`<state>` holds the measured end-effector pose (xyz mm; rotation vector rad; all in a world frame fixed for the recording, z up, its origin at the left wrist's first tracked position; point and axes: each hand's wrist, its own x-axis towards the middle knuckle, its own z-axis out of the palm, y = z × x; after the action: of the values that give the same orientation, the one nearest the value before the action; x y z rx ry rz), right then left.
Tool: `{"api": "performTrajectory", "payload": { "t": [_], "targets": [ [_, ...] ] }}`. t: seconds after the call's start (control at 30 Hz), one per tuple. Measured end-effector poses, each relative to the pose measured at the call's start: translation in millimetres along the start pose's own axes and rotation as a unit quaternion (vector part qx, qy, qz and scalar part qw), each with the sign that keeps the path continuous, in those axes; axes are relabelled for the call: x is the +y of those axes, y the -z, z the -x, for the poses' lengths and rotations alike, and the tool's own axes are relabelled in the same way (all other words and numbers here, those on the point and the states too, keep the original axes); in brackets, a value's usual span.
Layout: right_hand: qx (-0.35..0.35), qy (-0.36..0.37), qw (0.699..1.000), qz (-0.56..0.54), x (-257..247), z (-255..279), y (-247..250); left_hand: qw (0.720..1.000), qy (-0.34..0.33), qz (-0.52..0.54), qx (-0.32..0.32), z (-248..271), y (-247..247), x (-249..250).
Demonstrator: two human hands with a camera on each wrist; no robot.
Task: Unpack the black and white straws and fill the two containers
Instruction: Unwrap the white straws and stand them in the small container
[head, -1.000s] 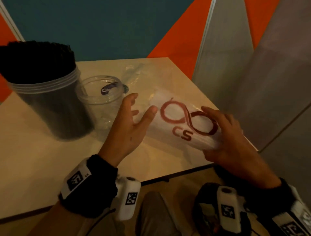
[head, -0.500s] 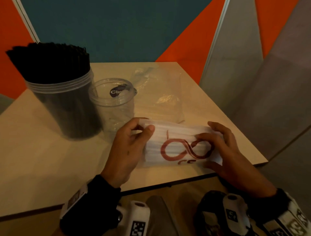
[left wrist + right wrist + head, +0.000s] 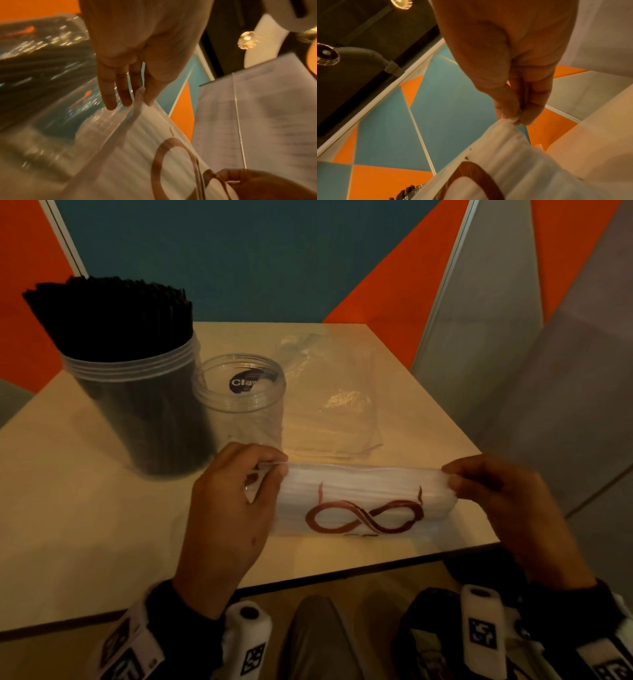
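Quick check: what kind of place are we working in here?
Probably a partitioned booth or café-style corner, not a kitchen: a small wooden table, orange and teal wall panels, and jars being stocked with straws.

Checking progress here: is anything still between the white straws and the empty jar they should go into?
Yes. The white straws are still sealed in their printed plastic packet, pinched at its ends by the left hand and right hand. The empty jar behind stands open.

Warm, dim light tints everything I see orange-brown. From my left wrist the black straws (image 3: 42, 56) smear into streaks with glinting highlights. A ceiling lamp (image 3: 401, 4) glares above my right wrist. Wide-angle bending curves the edges.
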<state>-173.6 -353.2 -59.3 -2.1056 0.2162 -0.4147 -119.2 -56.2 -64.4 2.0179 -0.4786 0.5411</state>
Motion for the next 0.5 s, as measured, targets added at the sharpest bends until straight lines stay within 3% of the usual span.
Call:
{"api": "performTrajectory", "payload": {
  "t": [0.27,0.4,0.5],
  "targets": [
    [0.064,0.033,0.988,-0.134,-2,7,-1,0.977,-0.087,-0.18,-0.08,-12,-3,36],
    [0.075,0.053,0.976,-0.196,-11,10,-7,0.954,-0.199,-0.157,-0.162,-21,-42,80],
    [0.089,0.055,0.971,-0.214,-15,12,-8,0.931,-0.208,-0.173,-0.245,-31,-77,100]
  ]
}}
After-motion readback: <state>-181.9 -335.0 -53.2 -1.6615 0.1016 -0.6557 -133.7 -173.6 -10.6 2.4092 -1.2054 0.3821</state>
